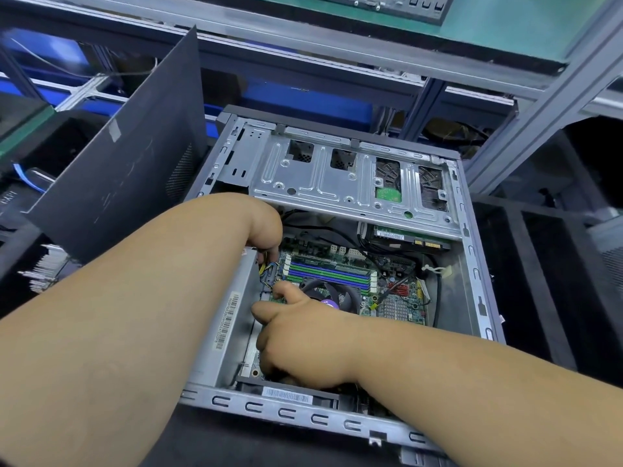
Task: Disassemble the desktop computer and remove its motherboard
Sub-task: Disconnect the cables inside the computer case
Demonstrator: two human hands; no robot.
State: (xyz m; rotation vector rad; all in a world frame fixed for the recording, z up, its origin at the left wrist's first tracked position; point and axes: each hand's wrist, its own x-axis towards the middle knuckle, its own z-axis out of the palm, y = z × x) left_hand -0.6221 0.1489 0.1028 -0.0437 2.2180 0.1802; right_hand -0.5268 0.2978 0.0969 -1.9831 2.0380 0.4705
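Motherboard, green with blue and green memory slots [332, 273], lies in the open grey steel computer case [472, 264] with a black round cooler fan [332, 293] and silver drive cage [337, 176]. Left hand [264, 227] pinches yellow-and-black cables [264, 269]. Right hand [303, 335] reaches in, fingers curled; its grasp cannot be told. Barcode labels [226, 320] unreadable.

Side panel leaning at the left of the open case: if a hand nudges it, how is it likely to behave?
The side panel is a thin, flat sheet standing tilted on its edge, so it probably tips over easily. It looks like rigid sheet metal, so likely stiff, not floppy. Its broad size suggests it is awkward for one hand.
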